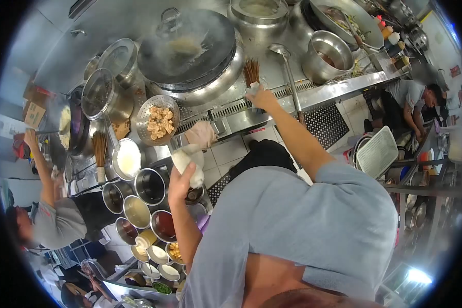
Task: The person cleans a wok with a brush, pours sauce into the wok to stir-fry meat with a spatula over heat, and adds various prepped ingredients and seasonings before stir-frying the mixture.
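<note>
In the head view my right hand [262, 98] is closed round the pale handle of a bamboo wok brush [251, 73], bristles up, at the stove's front edge. My left hand [182, 179] grips a bunched white cloth [196, 167] below a beige cloth [201, 134] at the counter edge. A black wok [187, 51] with a little steaming liquid sits on the burner ahead. Left of the beige cloth, a perforated ladle [158, 128] holds browned fried pieces. A long-handled ladle [287, 66] lies to the right of the brush.
Pots of sauces [137, 211] stand at lower left. A steel pot [327, 56] and a large pan of food [354, 25] are at upper right. One co-worker [61, 223] stands at the left, another [408, 100] bends at the right.
</note>
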Action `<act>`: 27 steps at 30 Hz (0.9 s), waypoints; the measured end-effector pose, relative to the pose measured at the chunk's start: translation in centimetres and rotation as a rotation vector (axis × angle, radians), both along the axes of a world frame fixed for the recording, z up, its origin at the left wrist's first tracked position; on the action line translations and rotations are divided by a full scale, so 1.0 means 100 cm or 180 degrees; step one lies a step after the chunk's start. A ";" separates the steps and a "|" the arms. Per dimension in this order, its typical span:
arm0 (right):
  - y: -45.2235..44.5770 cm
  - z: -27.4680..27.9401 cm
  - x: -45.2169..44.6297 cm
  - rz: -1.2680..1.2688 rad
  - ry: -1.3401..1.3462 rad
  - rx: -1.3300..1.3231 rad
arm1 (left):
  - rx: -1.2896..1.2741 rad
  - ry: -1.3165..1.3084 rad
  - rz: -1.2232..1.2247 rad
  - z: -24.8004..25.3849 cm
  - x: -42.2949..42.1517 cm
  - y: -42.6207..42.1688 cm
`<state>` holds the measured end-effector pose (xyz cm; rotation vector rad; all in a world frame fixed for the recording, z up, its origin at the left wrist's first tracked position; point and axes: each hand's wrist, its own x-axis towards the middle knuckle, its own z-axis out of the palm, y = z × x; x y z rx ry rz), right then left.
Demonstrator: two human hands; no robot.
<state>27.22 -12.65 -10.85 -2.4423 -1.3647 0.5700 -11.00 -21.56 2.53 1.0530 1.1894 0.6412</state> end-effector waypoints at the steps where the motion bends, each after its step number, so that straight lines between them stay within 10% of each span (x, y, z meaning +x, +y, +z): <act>1: 0.007 -0.015 0.002 0.0004 -0.0006 0.0006 | 0.0006 -0.0006 0.0004 -0.001 0.001 0.000; 10: -0.090 0.021 0.020 0.0037 0.0619 0.0150 | -0.0777 -0.0695 0.0696 -0.070 -0.021 -0.067; 15: -0.067 0.088 0.039 -0.1201 0.4322 0.1848 | -0.0992 -0.1104 0.0878 -0.067 -0.022 -0.068; 22: 0.121 0.254 0.027 0.1733 0.0949 0.0333 | -0.0784 -0.0737 0.1108 -0.038 -0.017 -0.027; 24: 0.190 0.270 -0.029 0.2393 -0.0134 -0.1266 | -0.0647 -0.0566 0.1125 -0.026 -0.005 -0.013; 27: 0.307 0.155 -0.059 0.3164 -0.0317 -0.0495 | -0.0368 -0.0738 0.1260 -0.017 0.014 -0.011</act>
